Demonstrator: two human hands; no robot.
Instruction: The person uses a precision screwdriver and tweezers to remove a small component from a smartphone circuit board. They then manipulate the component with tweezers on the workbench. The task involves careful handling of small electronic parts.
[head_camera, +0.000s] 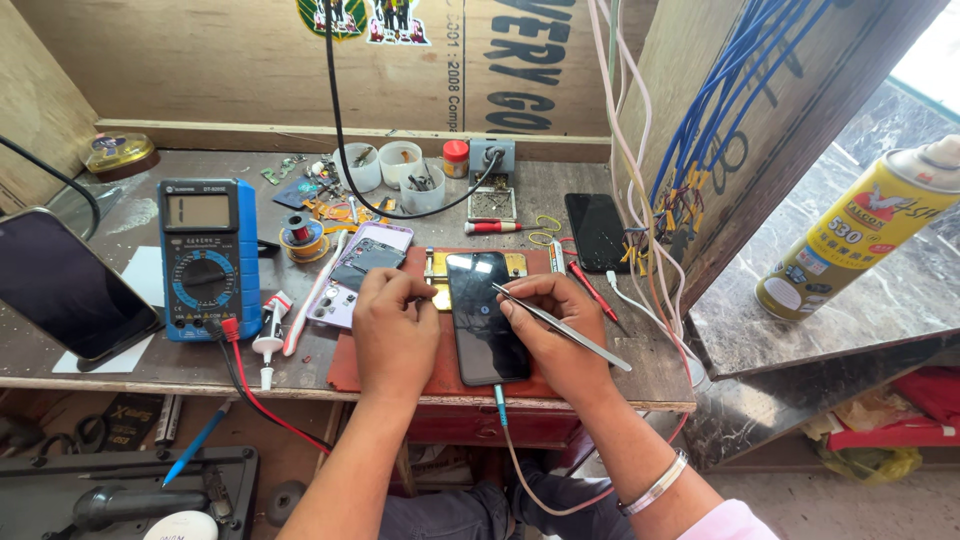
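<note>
Plywood walls box in a scuffed wooden counter (600, 370) crowded with repair gear, seen from above the worker's hands. At centre, on a reddish-brown mat (345, 370), lies a dark smartphone (485, 320), screen up, with a cable (510, 440) plugged into its near end. The left hand (392, 335) rests on the mat just beside the phone's left edge, its grip curled together over a small brass-coloured part, though what the fingertips pinch cannot be made out. The right hand (550, 340) has its grip clamped on metal tweezers (560, 325), whose tips point at the phone's glass near its upper right. Left of the mat lie an opened lilac phone (350, 280) and a white glue tube (270, 335); farther left sits a blue multimeter (208, 255) with red and black leads. Small white cups (400, 165) stand near the back wall. A yellow spray can (860, 235) lies on a marble ledge to the right.
</note>
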